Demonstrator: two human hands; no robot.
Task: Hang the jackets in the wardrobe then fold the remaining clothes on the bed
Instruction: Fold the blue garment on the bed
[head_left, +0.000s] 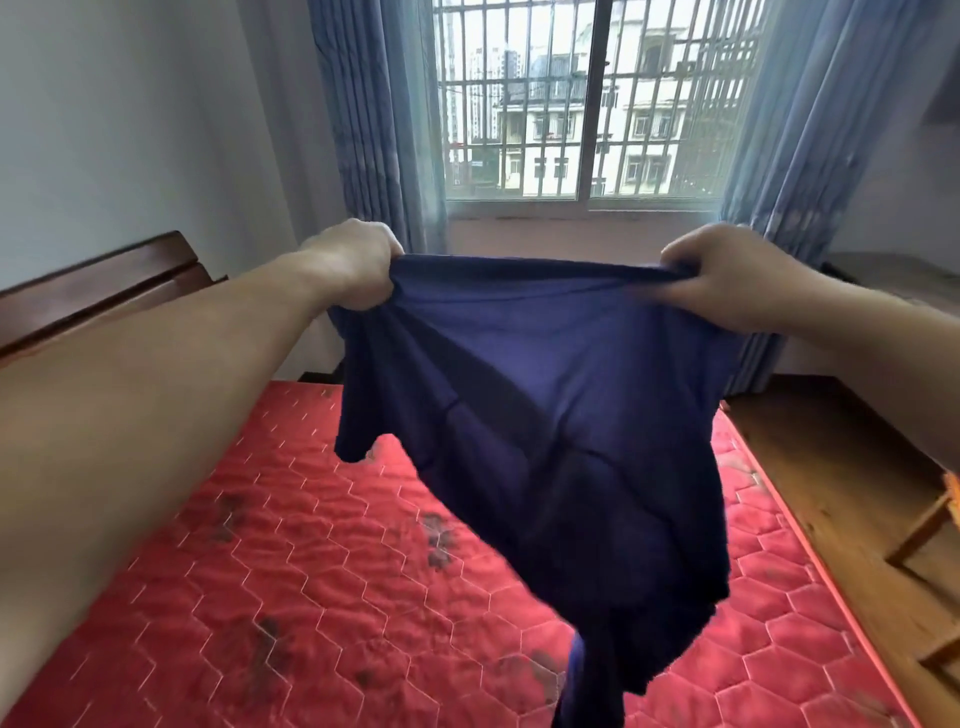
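— Above the mattress, what was hanging there?

— One dark navy garment (545, 441), thin and soft, stretched out along its top edge and drooping below into loose folds. A darker seam ran diagonally across it, a short flap hung at its lower left, and its lowest part trailed down past the bottom of the view. What kind of garment it was, I couldn't tell.

— And the hands?

— Both had it. The left hand (348, 265) was curled into a fist around the top left corner; the right hand (727, 286) pinched the bunched top right corner between thumb and fingers. The cloth ran taut between them, with everything else hanging below the hands.

— Was it touching the bed?

— Mostly it hung in the air over the red quilted mattress (311, 597), which had dark stains on it. Whether the trailing end touched, I couldn't see.

— Around that?

— A wooden headboard (104, 291) on the left, blue curtains (374, 130) either side of a barred window (587, 104), and wooden flooring (831, 467) to the right.
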